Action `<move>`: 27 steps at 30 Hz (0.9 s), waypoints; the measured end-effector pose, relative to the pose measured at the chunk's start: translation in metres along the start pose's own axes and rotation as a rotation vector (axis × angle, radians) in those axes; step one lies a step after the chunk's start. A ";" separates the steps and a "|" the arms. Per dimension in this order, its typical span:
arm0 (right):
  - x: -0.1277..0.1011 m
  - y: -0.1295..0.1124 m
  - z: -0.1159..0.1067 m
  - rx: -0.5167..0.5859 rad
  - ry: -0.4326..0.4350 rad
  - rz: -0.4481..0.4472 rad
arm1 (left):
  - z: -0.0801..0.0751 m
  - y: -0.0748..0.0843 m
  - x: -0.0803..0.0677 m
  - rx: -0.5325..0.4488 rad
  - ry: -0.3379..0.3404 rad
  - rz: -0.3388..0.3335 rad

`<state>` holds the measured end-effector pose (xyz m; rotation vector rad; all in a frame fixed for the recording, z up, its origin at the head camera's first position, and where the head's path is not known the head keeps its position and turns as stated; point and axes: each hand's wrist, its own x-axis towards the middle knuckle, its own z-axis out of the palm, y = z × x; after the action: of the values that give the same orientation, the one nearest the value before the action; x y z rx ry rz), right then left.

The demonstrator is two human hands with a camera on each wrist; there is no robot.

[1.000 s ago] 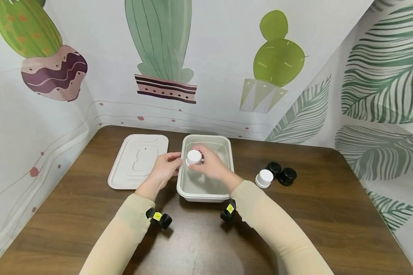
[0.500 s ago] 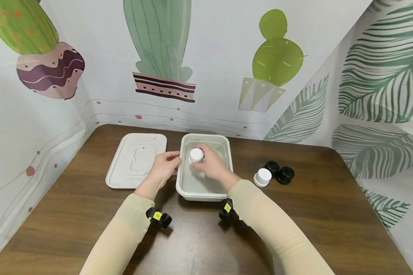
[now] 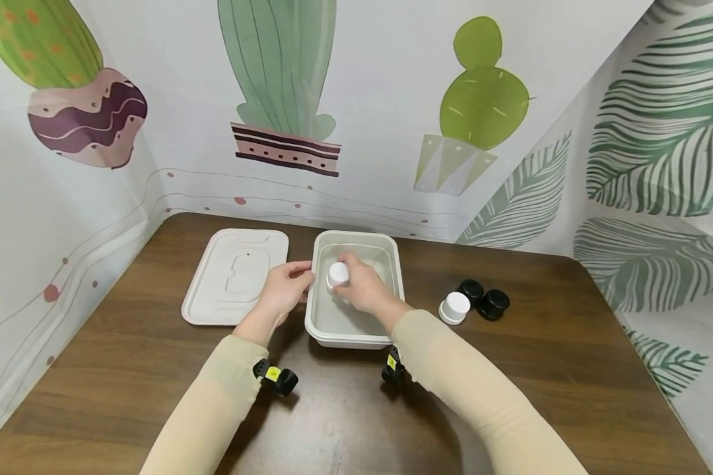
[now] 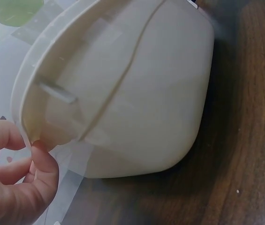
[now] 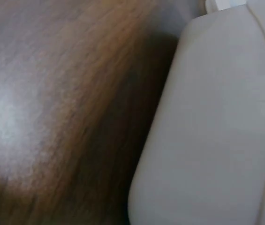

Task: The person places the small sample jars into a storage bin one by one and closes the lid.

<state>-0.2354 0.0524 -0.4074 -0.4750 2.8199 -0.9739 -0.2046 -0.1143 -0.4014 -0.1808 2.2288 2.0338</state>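
White jar (image 3: 337,272) in right hand (image 3: 361,288) grip, inside tub (image 3: 356,340); jar's lower half hidden. Left hand (image 3: 283,292) pinches tub's left rim. Right wrist view blurred.

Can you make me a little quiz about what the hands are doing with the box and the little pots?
1. True or false: the right hand holds a small white round jar inside the white rectangular plastic tub.
2. What does the left hand touch? A) the flat white lid B) the tub's left rim C) a black jar
3. How many small jars sit on the brown wooden table to the right of the tub?

Key: 1 true. 2 B. 3 three: one white jar and two black jars.
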 end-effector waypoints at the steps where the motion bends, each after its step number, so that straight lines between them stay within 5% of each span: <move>1: 0.000 0.000 0.001 -0.010 -0.003 0.005 | 0.000 0.000 0.000 -0.001 0.001 -0.001; 27: 0.002 -0.003 0.007 -0.112 -0.024 0.041 | -0.002 -0.001 0.001 -0.034 -0.014 -0.009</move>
<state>-0.2350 0.0458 -0.4115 -0.4355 2.8619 -0.8005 -0.2055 -0.1166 -0.4023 -0.1788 2.1823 2.0624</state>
